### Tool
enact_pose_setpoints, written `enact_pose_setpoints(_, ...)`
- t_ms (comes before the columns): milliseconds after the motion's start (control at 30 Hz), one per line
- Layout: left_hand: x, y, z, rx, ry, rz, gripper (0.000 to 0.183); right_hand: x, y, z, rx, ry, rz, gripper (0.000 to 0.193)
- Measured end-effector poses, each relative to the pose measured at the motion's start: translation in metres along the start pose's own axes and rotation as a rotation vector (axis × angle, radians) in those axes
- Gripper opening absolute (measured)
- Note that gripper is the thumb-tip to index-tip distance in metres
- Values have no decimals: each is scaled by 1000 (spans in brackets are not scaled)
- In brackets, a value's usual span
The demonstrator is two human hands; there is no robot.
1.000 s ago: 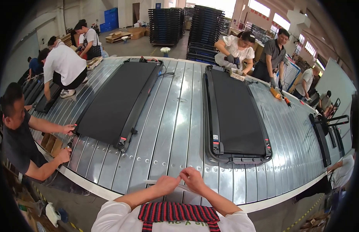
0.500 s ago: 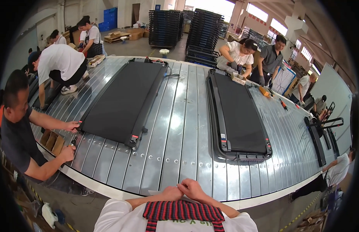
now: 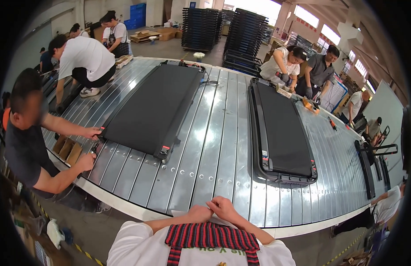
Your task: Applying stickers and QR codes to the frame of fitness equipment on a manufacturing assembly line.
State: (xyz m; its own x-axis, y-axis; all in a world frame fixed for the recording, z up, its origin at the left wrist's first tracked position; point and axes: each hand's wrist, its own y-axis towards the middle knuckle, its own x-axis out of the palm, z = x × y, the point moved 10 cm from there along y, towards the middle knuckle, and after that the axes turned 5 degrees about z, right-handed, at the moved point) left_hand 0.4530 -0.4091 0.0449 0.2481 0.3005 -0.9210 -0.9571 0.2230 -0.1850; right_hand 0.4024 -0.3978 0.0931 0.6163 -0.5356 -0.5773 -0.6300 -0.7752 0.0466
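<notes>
The left hand (image 3: pixel 199 214) and right hand (image 3: pixel 223 207) meet with fingers curled inward; how tightly they close, and on what, cannot be told. A pale strip (image 3: pixel 178 213) shows just left of the fingers, above the near edge of the bench (image 3: pixel 223 111). A loose grip could let it slip off; pressure from an arm could crease it.

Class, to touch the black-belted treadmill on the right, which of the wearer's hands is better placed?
Probably the right hand: it lies nearer the closest end of that treadmill, while the left hand sits farther to the left. The hands are close together, so the advantage looks slight.
</notes>
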Motion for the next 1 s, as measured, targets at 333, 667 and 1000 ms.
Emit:
enact_pose_setpoints(333, -82, -16, -130, -547, -978, 503, 24, -168, -25, -34, -173, 610, 610, 4)
enact_pose_setpoints(667, -102, -25, -107, -496, -1608, 793, 37, -69, 18, 28, 166, 884, 129, 32)
enact_pose_setpoints(1000, -115, -54, -116, -544, -1511, 1016, 38, -116, 31, -8, -150, 285, 605, 21)
